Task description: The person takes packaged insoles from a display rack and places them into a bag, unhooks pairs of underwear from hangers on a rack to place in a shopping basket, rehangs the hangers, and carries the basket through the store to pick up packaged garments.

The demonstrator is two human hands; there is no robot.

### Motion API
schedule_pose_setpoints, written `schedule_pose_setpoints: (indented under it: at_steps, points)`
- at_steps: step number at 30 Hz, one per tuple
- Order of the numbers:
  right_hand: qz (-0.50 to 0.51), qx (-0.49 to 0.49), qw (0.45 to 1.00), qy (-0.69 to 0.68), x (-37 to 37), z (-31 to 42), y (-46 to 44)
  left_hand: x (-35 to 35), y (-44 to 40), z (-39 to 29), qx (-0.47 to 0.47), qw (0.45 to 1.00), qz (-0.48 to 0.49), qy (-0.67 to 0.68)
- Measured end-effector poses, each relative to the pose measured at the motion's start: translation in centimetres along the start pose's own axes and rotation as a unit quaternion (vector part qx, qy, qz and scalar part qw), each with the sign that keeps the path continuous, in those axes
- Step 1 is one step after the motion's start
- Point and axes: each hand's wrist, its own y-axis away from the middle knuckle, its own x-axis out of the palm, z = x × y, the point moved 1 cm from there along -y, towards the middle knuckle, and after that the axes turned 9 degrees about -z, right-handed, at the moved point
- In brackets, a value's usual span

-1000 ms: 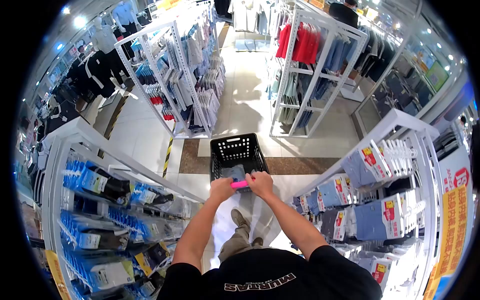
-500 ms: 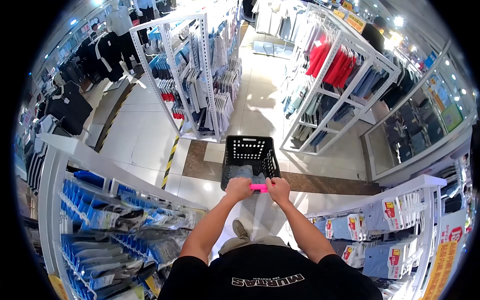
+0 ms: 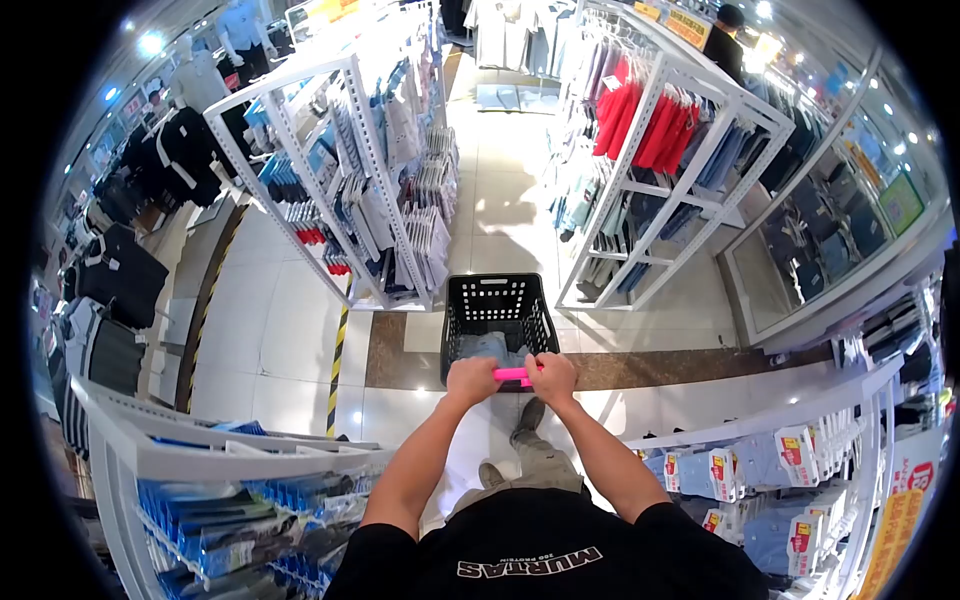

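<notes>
A: What is held by the left hand [image 3: 473,381]?

B: The left end of a bright pink bar handle [image 3: 511,375]. The fingers [image 3: 487,371] are curled narrow around it.

A: And by the right hand [image 3: 552,378]?

B: The right end of the same bar. Its fingers are likewise wrapped round. A short stretch of pink is left bare between the hands.

A: Position of the basket?

B: A black plastic basket with rows of square holes in its walls [image 3: 531,291] is seen just beyond both hands, its near edge partly covered by them. Crumpled blue-grey cloth [image 3: 490,346] is contained in it. Whether its base is touching the pale glossy tiled floor [image 3: 290,330] cannot be told.

A: Floor markings?

B: A brown speckled band [image 3: 640,370] is crossed by the basket. To the left, yellow-and-black striped tape [image 3: 338,370] is laid.

A: Flanks?

B: Near left, blue-backed clear packets [image 3: 215,520] are hung in rows; near right, pale blue folded garments with red-and-white labels [image 3: 770,460].

A: Farther off?

B: The aisle is bounded by two white perforated-metal racks [image 3: 637,120]; on the right one, bright red garments [image 3: 675,127] are hung. Beyond it, a person in dark clothing [image 3: 722,48] is partly visible.
</notes>
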Motion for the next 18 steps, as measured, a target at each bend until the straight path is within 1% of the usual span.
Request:
schedule_pose_setpoints:
  at_steps: [6, 10, 13, 15, 18]
  points:
    - [-0.008, 0.007, 1.000, -0.023, 2.1, 0.3, -5.9, 0.4, -6.3, 2.4, 0.008, 1.000, -0.013, -0.008]
    - [0.014, 0.011, 0.999, -0.034, 3.6, 0.1, -11.2, 0.9, -11.5, 4.1, -0.029, 0.999, 0.018, -0.026]
    - [0.025, 0.010, 0.999, -0.044, 4.6, -0.7, -15.2, 0.5, -15.4, 4.7, -0.015, 1.000, -0.003, -0.003]
    - [0.041, -0.003, 0.998, -0.042, 5.8, -0.9, -17.9, 1.0, -18.0, 5.7, -0.028, 1.000, 0.005, -0.001]
    - [0.067, 0.018, 0.996, -0.049, 7.2, -1.4, -21.9, 1.4, -21.8, 7.0, -0.040, 0.999, -0.008, -0.009]
